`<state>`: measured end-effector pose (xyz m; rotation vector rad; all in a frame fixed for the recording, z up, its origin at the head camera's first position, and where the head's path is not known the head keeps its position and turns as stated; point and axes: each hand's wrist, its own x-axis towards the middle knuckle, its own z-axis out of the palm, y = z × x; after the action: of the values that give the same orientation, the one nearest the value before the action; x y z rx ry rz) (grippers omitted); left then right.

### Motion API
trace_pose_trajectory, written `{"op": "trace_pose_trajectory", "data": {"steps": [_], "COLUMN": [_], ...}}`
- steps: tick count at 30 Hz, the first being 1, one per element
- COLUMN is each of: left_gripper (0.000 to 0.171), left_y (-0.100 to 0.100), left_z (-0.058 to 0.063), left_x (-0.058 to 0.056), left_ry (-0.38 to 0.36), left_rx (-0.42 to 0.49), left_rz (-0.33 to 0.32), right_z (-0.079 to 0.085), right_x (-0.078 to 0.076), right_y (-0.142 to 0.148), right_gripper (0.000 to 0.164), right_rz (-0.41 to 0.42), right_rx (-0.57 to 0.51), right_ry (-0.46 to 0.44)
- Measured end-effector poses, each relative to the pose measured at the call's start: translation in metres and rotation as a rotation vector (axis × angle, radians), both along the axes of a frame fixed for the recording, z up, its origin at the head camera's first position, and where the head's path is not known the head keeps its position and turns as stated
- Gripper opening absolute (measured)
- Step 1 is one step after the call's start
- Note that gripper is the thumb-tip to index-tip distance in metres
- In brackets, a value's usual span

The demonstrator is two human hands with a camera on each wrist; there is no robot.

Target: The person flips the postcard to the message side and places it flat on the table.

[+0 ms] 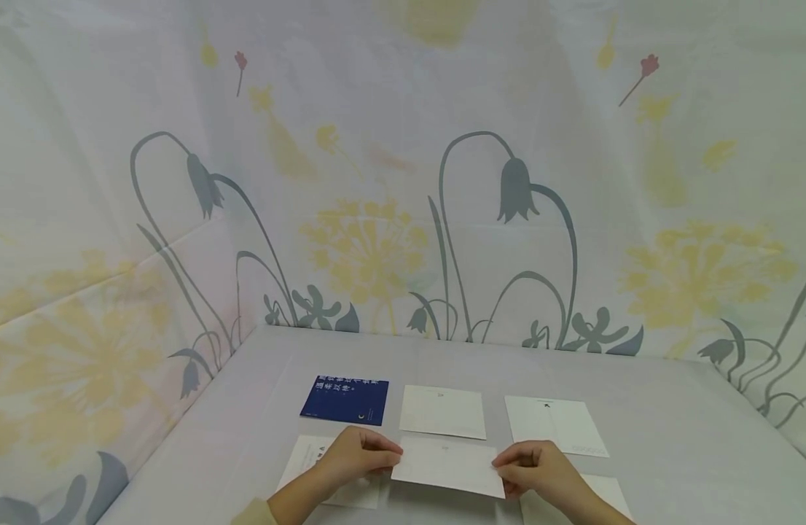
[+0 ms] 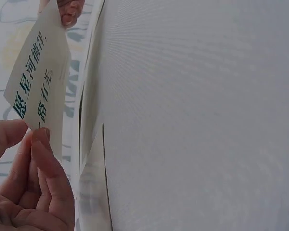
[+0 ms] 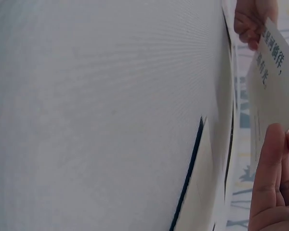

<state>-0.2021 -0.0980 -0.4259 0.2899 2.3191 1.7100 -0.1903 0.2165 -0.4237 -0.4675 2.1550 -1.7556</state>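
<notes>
A white card is held above the table between both hands in the head view. My left hand pinches its left edge between thumb and fingers. At the opposite edge, my right hand pinches it the same way. The upper face is pale with a small mark near the top. Dark green Chinese characters cover part of the underside of the card in the left wrist view. Beneath the left hand lies a printed white card, partly covered; another white card lies partly behind the right hand.
Farther back on the grey table lie a dark blue card with white characters, a white card in the middle and a white card to the right. A flower-printed curtain encloses the table's back and sides.
</notes>
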Motion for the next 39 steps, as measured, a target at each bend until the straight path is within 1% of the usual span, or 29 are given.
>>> {"op": "trace_pose_trajectory", "data": {"steps": [3, 7, 10, 15, 22, 28, 34, 39], "left_gripper": [0.014, 0.016, 0.025, 0.043, 0.047, 0.048, 0.048, 0.048], "left_y": [-0.0003, -0.0006, -0.0007, 0.0000, 0.0012, 0.0012, 0.0014, 0.0018], "left_z": [0.0008, 0.0006, 0.0006, 0.0010, -0.0020, -0.0048, -0.0037, -0.0048], "left_x": [0.0000, -0.0008, -0.0008, -0.0006, -0.0013, -0.0007, 0.0004, 0.0010], "left_ry": [-0.007, -0.019, -0.037, -0.062, -0.064, -0.068, -0.050, -0.047], "left_rx": [0.026, 0.061, 0.086, 0.119, 0.110, 0.091, 0.090, 0.054], "left_rz": [-0.011, -0.024, -0.025, -0.018, -0.012, -0.010, -0.019, -0.023], "right_z": [-0.0008, -0.0009, -0.0008, -0.0006, 0.0003, -0.0019, -0.0050, -0.0049], "right_x": [0.0001, 0.0006, 0.0014, 0.0020, 0.0020, 0.0022, 0.0020, 0.0030], "right_y": [-0.0015, -0.0039, -0.0047, -0.0057, -0.0065, -0.0063, -0.0079, -0.0101], "right_gripper": [0.028, 0.042, 0.052, 0.059, 0.073, 0.071, 0.070, 0.069], "right_rz": [-0.017, -0.031, -0.024, -0.032, -0.031, -0.025, -0.058, -0.063], "right_rx": [0.008, 0.000, -0.020, -0.025, -0.025, -0.028, 0.003, 0.028], "right_ry": [-0.013, -0.028, -0.020, -0.013, -0.021, -0.034, -0.035, -0.026]}}
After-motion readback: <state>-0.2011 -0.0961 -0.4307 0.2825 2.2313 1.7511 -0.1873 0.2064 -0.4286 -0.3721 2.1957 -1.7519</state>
